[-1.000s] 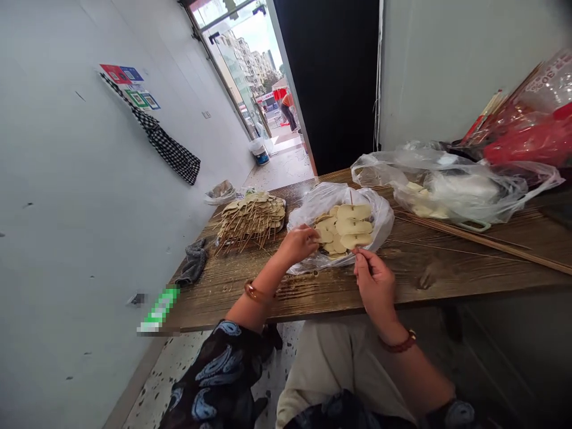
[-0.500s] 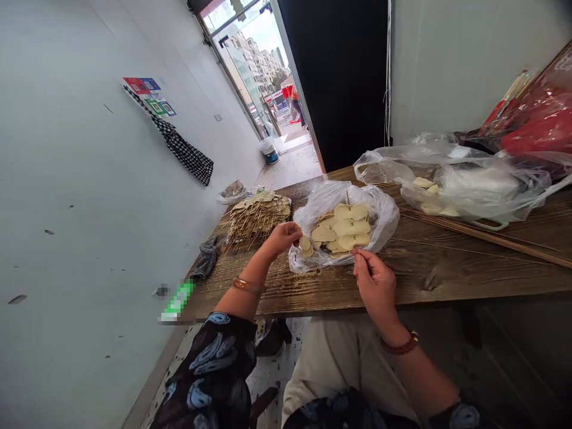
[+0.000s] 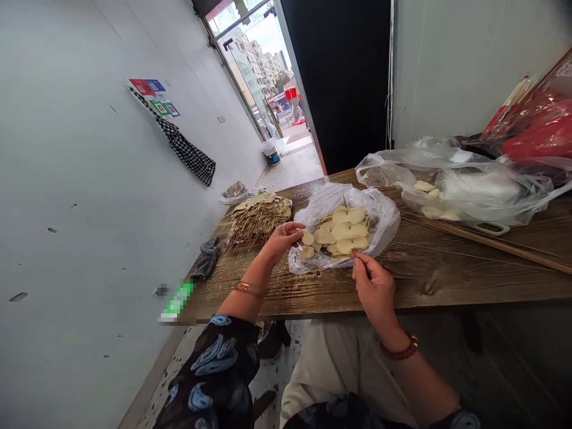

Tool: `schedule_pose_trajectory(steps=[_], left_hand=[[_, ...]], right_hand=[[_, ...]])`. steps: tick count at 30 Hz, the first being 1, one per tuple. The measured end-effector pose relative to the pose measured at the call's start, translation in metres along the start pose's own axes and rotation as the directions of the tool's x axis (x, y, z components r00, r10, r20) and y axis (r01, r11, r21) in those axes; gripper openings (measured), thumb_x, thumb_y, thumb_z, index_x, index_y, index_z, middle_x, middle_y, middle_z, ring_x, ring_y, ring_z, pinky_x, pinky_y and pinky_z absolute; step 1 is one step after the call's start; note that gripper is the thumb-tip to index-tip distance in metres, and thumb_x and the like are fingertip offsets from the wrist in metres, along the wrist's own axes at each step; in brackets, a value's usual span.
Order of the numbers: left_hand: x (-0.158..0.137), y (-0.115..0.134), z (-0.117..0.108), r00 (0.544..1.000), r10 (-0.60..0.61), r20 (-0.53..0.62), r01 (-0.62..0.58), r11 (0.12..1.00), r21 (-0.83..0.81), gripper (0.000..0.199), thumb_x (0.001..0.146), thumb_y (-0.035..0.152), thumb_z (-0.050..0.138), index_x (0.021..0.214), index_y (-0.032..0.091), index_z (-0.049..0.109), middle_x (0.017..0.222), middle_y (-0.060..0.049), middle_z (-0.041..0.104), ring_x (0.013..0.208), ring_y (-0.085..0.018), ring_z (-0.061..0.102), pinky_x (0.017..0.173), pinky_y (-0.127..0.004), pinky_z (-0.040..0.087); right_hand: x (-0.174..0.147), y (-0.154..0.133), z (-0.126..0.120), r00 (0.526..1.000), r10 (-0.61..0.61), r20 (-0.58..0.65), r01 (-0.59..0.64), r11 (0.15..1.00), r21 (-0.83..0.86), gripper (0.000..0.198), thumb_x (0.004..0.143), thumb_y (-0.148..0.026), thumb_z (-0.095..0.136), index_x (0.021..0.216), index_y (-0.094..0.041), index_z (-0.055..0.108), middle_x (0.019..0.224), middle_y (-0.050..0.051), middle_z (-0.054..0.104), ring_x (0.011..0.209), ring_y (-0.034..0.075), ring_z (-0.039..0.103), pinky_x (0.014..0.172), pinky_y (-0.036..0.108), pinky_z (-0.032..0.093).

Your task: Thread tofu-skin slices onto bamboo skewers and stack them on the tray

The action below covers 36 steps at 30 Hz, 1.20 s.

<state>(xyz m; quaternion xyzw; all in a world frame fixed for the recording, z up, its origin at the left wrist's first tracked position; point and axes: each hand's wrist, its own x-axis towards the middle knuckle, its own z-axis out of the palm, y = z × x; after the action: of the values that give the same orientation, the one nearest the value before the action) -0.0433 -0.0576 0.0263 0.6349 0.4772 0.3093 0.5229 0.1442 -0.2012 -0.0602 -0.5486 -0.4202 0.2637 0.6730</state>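
Note:
My right hand [image 3: 374, 285] is closed around the lower end of a thin wooden skewer [image 3: 354, 254]. Pale yellow slices, which look like potato [image 3: 350, 230], are threaded along that skewer above the bag. My left hand [image 3: 286, 239] pinches a single round slice [image 3: 307, 238] at the bag's left side. Just below it lie a few more small slices [image 3: 306, 253]. An opened clear plastic bag [image 3: 385, 220] spreads under the slices, and more loose slices [image 3: 322, 236] lie in it, partly covered by the threaded ones.
Left of the bag, a heap of filled skewers [image 3: 261, 214] lies on the wooden table [image 3: 402, 292], near a dark cloth [image 3: 205, 259]. To the right are bare skewers [image 3: 491, 239] and another plastic bag [image 3: 482, 185] with slices. A white wall [image 3: 67, 179] borders the left side.
A round slice now shows between my left fingertips, where only the small slices below were visible before. My right hand stays almost in place with the skewer. The view has shifted slightly.

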Motion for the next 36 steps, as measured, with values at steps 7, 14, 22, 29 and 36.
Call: schedule_pose_trajectory(steps=[7,14,22,29,36], left_hand=[[0.0,-0.001,0.008,0.998,0.045,0.042,-0.045,0.999,0.009,0.03,0.066,0.036,0.074,0.08,0.012,0.061,0.068,-0.001,0.064,0.057,-0.008,0.056,0.055,-0.02,0.043],[0.002,-0.009,0.005,0.992,0.09,0.092,-0.114,0.943,0.313,0.015,0.069,0.027,0.065,0.069,0.013,0.061,0.059,0.001,0.058,0.054,-0.008,0.051,0.054,-0.02,0.04],[0.006,-0.013,0.005,0.992,0.117,0.053,-0.128,0.902,0.413,0.002,0.067,0.016,0.058,0.069,0.015,0.058,0.056,0.004,0.054,0.05,-0.009,0.048,0.051,-0.02,0.038],[0.01,-0.003,0.015,0.963,0.27,-0.012,-0.163,0.616,0.77,0.01,0.068,0.017,0.061,0.076,0.017,0.067,0.073,-0.001,0.057,0.06,-0.011,0.05,0.06,-0.024,0.039],[0.025,-0.002,0.03,0.955,0.294,0.036,-0.203,0.56,0.803,0.016,0.075,0.019,0.058,0.085,0.018,0.071,0.079,-0.003,0.059,0.064,-0.013,0.05,0.067,-0.027,0.041]], right_hand=[[-0.001,0.0,0.001,1.0,0.003,0.004,-0.003,1.0,0.01,0.034,0.09,-0.04,0.049,0.1,-0.015,0.069,0.063,0.0,0.06,0.055,0.013,0.053,0.054,0.024,0.042],[0.001,-0.003,-0.005,0.99,0.136,0.041,-0.141,0.971,0.194,0.039,0.087,-0.045,0.052,0.103,-0.013,0.068,0.057,-0.003,0.05,0.048,0.009,0.043,0.043,0.02,0.035],[0.015,-0.001,-0.058,0.963,0.228,-0.14,-0.186,0.947,0.262,0.039,0.08,-0.047,0.065,0.099,-0.014,0.068,0.058,-0.003,0.051,0.047,0.008,0.04,0.039,0.019,0.032],[0.013,0.005,-0.07,0.963,0.239,-0.127,-0.205,0.951,0.231,0.038,0.08,-0.047,0.065,0.099,-0.014,0.069,0.061,-0.002,0.052,0.05,0.009,0.043,0.041,0.02,0.035],[0.007,0.003,-0.069,0.977,0.186,-0.1,-0.18,0.981,0.069,0.039,0.083,-0.049,0.06,0.099,-0.014,0.068,0.062,-0.002,0.052,0.047,0.009,0.043,0.041,0.022,0.037]])
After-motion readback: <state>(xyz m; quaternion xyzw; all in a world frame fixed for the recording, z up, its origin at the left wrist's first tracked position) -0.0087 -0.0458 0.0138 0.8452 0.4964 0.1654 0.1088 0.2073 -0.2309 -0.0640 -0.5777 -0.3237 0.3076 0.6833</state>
